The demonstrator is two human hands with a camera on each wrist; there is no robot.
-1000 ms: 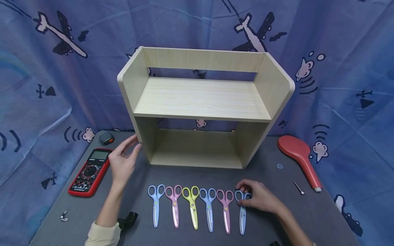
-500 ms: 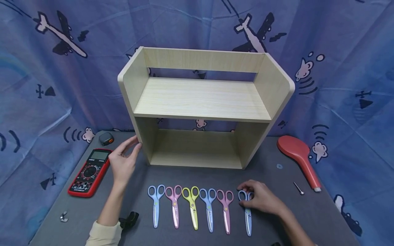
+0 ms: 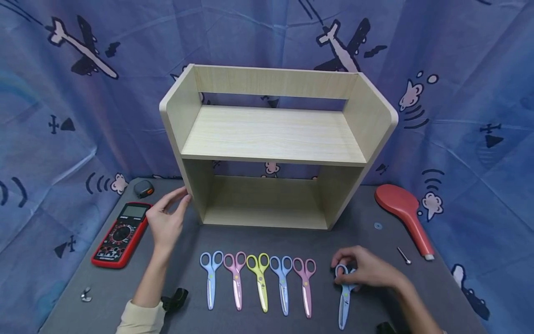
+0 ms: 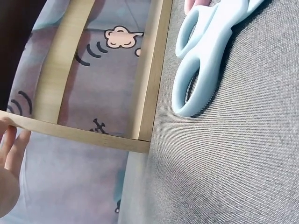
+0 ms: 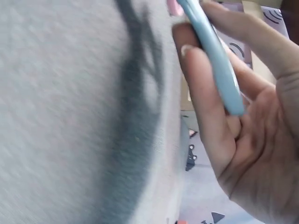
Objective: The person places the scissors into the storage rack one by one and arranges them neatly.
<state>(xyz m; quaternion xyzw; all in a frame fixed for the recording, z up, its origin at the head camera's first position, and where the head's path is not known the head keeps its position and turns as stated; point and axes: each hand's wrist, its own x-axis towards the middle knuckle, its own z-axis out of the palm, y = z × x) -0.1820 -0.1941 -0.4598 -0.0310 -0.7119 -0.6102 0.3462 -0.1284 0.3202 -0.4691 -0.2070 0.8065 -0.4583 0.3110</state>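
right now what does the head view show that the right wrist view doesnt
Only the head view shows the wooden shelf, the left hand touching its left side panel, five scissors in a row, the red multimeter and the red brush. Only the right wrist view shows the fingers curled round the handle up close. Both show the right hand gripping the light blue scissors over the grey table.

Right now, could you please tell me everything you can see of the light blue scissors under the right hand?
The light blue scissors look like plastic, blades closed, with two loop handles. They sit apart from the row of five others, to its right, tip pointing toward the person and slightly left. The right hand grips the handle loops; in the right wrist view, fingers curl round a loop. Whether the tip touches the grey table is unclear.
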